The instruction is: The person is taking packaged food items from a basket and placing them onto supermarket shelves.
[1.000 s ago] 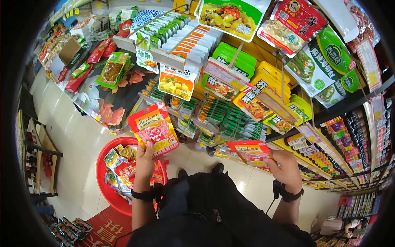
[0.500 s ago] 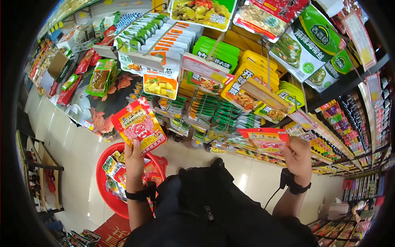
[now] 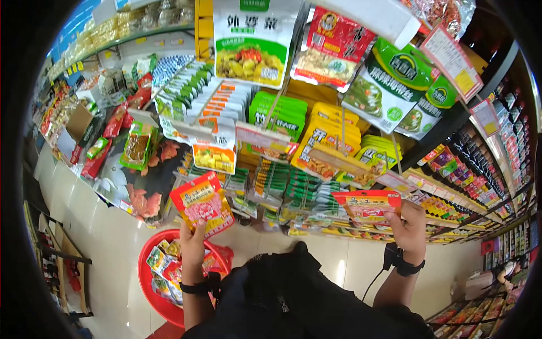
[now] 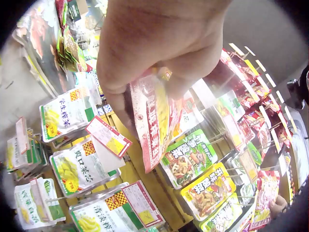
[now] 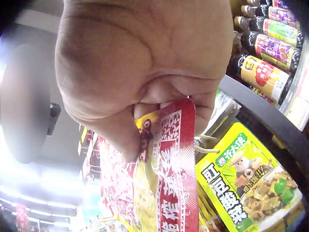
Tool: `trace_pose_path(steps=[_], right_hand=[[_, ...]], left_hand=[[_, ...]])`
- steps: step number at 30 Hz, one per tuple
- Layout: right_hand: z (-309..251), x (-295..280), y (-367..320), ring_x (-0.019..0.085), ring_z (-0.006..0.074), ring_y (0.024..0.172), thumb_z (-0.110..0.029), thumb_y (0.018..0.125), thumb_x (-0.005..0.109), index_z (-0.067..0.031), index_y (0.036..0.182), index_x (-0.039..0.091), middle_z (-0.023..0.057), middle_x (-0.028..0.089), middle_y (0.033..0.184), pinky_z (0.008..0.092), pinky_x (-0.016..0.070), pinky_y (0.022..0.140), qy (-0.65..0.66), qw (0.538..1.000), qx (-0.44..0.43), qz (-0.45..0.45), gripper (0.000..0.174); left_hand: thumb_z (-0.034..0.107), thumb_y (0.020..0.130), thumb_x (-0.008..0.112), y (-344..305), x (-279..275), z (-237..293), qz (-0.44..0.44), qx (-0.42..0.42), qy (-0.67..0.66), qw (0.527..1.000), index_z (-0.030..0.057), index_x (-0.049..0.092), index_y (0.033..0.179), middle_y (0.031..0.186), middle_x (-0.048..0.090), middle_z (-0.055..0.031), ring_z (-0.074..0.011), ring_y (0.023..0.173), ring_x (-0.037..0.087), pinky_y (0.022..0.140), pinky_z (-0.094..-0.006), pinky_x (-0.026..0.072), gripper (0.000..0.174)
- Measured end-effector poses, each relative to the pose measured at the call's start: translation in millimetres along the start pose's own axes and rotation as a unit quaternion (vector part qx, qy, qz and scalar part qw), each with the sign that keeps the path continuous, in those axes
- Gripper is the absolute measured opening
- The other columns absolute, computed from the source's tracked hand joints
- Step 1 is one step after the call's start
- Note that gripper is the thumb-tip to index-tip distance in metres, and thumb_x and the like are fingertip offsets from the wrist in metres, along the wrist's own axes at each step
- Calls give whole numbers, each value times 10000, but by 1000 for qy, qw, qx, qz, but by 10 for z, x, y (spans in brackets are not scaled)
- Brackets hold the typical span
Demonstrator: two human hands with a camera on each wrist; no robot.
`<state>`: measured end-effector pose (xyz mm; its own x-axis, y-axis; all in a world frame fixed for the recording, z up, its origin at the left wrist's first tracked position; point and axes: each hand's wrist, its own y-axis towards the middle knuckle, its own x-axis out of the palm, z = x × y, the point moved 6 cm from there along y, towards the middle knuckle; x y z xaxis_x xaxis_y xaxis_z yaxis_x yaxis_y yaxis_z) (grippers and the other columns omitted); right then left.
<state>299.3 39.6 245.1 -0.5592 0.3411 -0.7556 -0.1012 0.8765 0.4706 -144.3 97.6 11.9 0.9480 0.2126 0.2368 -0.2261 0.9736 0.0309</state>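
My left hand point(image 3: 192, 240) grips the lower edge of a red and yellow snack packet point(image 3: 202, 203), held upright in front of the hanging display; the left wrist view shows fingers point(image 4: 145, 58) curled round that packet point(image 4: 152, 121). My right hand point(image 3: 407, 226) pinches a second red and yellow packet point(image 3: 367, 205) by its right side, held level near the pegs of yellow packets point(image 3: 327, 141). In the right wrist view the thumb and fingers point(image 5: 140, 82) clamp this packet point(image 5: 159, 179) at its top.
A red basket point(image 3: 151, 288) with several packets stands on the tiled floor below my left hand. Hanging packets on pegs point(image 3: 248, 51) fill the rack ahead. Bottles line shelves point(image 3: 491, 175) on the right. A cardboard box point(image 3: 76, 121) sits far left.
Both hands have risen with their packets toward the rack. The view has tilted upward, showing more of the top hanging packets.
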Motion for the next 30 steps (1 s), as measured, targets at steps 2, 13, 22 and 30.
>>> trace_pose_path(steps=[2,13,22,30], right_hand=[[4,16,33,502,302,554,-41,788,706,17,789,601,129,523,638,363,382,518,13,1000,-3,9,120],[-178,-137,81,484,304,527,-43,760,721,8,721,560,129,494,597,388,364,491,19,998,-61,26,173],[-614,-1314,57,555,192,551,-143,840,687,-27,830,651,71,602,647,302,409,523,-6,977,-136,163,122],[-570,-1952,163,589,34,853,-73,967,571,30,1317,482,35,660,1043,181,449,720,205,913,-88,341,376]], left_hand=[[99,978,571,2,2,3,-8,8,3,1000,3,529,1252,1144,629,-49,-114,1002,582,878,-285,468,293],[43,942,587,-3,68,29,-48,-6,-33,998,4,540,1262,1142,648,-63,-135,1009,621,892,-303,497,326],[56,963,536,27,96,8,-49,26,-43,998,24,476,1314,1134,624,-85,-181,1009,639,829,-307,545,357],[48,972,527,-109,287,248,-99,-13,-71,992,-19,466,1328,1195,595,-117,-213,1004,631,802,-307,559,367]])
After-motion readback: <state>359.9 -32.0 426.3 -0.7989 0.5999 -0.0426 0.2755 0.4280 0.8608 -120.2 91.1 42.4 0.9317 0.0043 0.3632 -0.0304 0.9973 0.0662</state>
